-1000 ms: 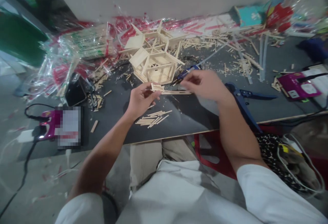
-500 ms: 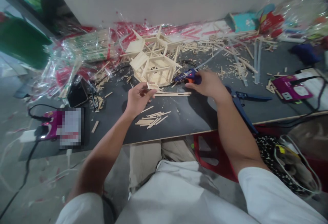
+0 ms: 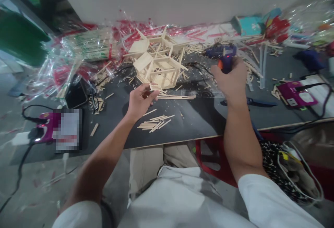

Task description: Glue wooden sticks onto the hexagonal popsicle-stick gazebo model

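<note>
My left hand (image 3: pixel 141 103) pinches a small flat piece of pale wooden sticks (image 3: pixel 154 87) between thumb and fingers, just in front of a hexagonal stick-built model (image 3: pixel 158 71). Long thin wooden sticks (image 3: pixel 180 97) extend to the right from beside that hand. My right hand (image 3: pixel 232 80) is wrapped around the handle of a blue hot glue gun (image 3: pixel 226 52) with an orange trigger and a small red light. Its nozzle points left, above wood scraps right of the model. A pile of short wooden sticks (image 3: pixel 155 122) lies nearer the table's front edge.
A clear ruler (image 3: pixel 203 93) lies right of the long sticks. Blue-handled cutters (image 3: pixel 262 103) are partly behind my right forearm. Purple power sockets (image 3: pixel 297 93) with cables, a dark phone (image 3: pixel 75 94), bagged sticks (image 3: pixel 91 45) and wood scraps surround the dark table (image 3: pixel 198 123).
My right hand has moved the glue gun right and away from the small wooden piece, uncovering the ruler. My left hand stays in place, still pinching the piece.
</note>
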A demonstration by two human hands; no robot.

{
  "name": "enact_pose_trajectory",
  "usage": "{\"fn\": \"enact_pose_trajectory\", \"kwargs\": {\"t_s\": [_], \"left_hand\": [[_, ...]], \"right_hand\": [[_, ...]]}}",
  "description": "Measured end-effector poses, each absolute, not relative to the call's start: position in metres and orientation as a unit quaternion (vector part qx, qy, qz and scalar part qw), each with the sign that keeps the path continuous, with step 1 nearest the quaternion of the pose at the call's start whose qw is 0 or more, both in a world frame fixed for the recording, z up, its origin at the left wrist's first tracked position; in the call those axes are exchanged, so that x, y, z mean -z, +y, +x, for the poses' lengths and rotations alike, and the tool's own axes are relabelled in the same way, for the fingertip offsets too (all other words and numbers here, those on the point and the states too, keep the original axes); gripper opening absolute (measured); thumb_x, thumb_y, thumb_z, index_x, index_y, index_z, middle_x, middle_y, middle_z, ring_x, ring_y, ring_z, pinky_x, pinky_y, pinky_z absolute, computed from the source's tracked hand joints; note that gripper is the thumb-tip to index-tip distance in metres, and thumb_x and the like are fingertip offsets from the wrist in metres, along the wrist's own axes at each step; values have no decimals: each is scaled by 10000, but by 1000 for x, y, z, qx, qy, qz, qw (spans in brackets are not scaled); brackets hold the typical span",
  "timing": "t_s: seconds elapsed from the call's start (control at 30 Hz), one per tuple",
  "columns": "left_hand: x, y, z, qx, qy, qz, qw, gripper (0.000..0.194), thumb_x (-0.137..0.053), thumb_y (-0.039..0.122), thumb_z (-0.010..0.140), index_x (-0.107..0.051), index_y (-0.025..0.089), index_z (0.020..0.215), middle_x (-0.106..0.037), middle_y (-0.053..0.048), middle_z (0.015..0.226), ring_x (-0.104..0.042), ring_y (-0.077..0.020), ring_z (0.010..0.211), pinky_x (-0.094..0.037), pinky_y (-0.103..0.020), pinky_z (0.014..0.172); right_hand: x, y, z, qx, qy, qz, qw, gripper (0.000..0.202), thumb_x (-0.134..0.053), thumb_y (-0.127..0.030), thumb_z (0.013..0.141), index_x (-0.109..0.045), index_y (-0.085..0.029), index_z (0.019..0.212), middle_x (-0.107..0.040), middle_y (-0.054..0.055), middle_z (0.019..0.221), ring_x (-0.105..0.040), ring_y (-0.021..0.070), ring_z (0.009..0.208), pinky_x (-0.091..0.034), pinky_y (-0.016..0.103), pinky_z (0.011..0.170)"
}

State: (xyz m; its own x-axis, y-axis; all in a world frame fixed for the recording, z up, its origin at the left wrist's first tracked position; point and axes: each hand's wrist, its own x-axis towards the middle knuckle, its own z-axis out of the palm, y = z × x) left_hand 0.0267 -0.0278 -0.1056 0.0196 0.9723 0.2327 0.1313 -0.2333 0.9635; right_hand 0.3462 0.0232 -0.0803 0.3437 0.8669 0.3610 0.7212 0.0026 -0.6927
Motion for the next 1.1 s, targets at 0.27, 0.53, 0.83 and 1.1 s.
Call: {"fn": "enact_pose_trajectory", "kwargs": {"t_s": [0.27, 0.53, 0.83, 1.1], "left_hand": [[102, -32, 26, -511, 471, 606, 388, 271, -830, 409, 838, -774, 165, 942, -749, -44, 764, -710, -134, 603, -554, -194, 485], [100, -33, 27, -515, 473, 599, 391, 297, -850, 437, 821, -776, 176, 943, -742, -35, 749, -721, -148, 601, -561, -202, 481], [98, -35, 28, -513, 467, 605, 392, 303, -846, 436, 829, -784, 181, 980, -759, -39, 788, -729, -152, 613, -556, -209, 485], [98, -36, 28, -511, 466, 606, 393, 311, -848, 457, 833, -779, 186, 969, -752, -37, 768, -730, -160, 617, -557, -221, 493]], "right_hand": [[74, 4, 312, -43, -595, -629, 498, 293, -668, -486, 884, -583, -279, 1073, -720, 88, 958, -719, 291, 940, -616, 482, 845], [62, -16, 293, -51, -640, -671, 370, 489, -515, -600, 985, -603, -277, 1341, -760, 160, 1147, -744, 343, 1066, -615, 505, 859], [64, -18, 291, -59, -650, -668, 358, 549, -521, -566, 985, -568, -251, 1433, -765, 179, 1154, -747, 363, 1072, -605, 525, 886], [63, -25, 285, -45, -650, -658, 379, 434, -583, -532, 916, -626, -252, 1245, -758, 151, 1073, -745, 351, 1022, -609, 524, 909]]}}
